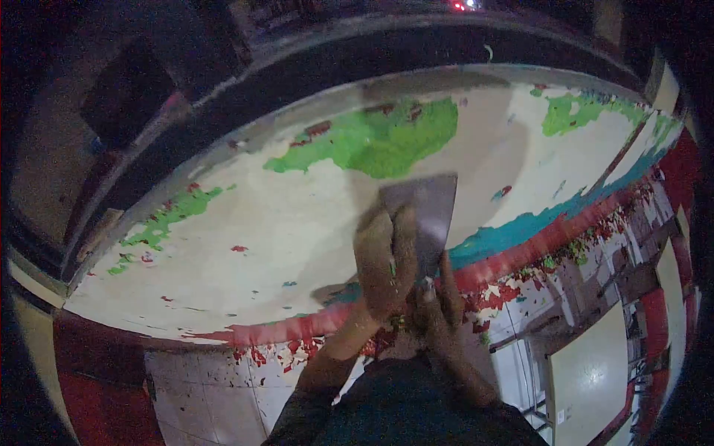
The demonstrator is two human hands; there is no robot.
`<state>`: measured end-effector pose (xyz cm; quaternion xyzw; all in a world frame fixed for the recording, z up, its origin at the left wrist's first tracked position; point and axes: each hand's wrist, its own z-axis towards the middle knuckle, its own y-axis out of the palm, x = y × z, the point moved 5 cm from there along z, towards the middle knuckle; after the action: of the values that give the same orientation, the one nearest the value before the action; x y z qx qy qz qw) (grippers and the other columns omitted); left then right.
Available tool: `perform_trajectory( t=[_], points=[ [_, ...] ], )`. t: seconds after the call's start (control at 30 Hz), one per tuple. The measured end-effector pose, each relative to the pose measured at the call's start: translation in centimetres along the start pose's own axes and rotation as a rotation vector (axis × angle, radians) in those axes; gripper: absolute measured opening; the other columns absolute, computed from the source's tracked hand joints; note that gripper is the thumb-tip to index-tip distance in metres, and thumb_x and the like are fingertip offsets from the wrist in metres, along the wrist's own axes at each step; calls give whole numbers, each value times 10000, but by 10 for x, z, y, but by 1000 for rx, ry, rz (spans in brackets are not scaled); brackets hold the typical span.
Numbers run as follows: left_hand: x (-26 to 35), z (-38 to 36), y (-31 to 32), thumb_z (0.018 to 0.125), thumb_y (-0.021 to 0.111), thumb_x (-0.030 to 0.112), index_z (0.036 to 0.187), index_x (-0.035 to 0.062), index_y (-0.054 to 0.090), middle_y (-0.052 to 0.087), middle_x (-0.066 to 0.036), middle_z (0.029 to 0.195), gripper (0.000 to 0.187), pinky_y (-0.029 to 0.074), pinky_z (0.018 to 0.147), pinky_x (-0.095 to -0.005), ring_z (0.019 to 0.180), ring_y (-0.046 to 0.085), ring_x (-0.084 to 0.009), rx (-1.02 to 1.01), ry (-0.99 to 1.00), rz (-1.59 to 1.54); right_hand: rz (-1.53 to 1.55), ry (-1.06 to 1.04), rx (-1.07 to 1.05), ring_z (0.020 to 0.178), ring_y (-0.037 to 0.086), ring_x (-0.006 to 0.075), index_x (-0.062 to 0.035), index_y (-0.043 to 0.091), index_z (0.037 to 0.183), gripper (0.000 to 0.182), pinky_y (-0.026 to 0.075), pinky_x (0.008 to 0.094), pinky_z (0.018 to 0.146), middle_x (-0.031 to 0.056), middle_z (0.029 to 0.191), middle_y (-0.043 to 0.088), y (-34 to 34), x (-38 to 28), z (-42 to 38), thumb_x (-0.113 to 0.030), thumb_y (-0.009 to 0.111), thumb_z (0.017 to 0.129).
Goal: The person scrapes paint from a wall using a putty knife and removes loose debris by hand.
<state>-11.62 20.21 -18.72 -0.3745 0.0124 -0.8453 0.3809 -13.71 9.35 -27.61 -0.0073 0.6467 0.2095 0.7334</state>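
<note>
A wide flat metal scraper (435, 212) is in the middle of the head view, its blade edge against or close to a wall (297, 215) of peeling paint. My left hand (387, 256) is on the blade, fingers together and pressed along its left side. Lower down, my right hand (439, 301) is closed around the scraper's handle end, which is mostly hidden by the fingers. Cream paint covers much of the wall. Bright green patches (401, 137) show near its upper edge, and teal (506, 232) and red bands run along its lower part.
Loose paint flakes (279, 357) lie scattered on the tiled floor (208, 394) along the wall's foot. A pale panel (590, 372) stands at lower right, near other dim objects. Beyond the wall's upper edge is a dark area with a small red light (458, 6).
</note>
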Motion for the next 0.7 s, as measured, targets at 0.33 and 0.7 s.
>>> perform_trajectory(
  t=[0.33, 0.7],
  points=[
    [11, 10, 2, 820, 495, 54, 734, -21, 520, 548, -176, 697, 117, 398, 526, -348, 591, 525, -327, 46, -49, 23, 79, 52, -53, 470, 404, 71, 6, 133, 1356, 561, 340, 222, 421, 4, 616, 466, -3, -29, 11, -188, 402, 903],
    [17, 12, 8, 825, 493, 61, 716, -25, 516, 535, -181, 671, 141, 390, 509, -367, 561, 517, -309, 177, 208, 61, -30, 45, -18, 577, 453, 89, -19, 137, 1363, 603, 382, 227, 501, 33, 715, 502, -20, -15, 1, -238, 446, 894]
  ],
)
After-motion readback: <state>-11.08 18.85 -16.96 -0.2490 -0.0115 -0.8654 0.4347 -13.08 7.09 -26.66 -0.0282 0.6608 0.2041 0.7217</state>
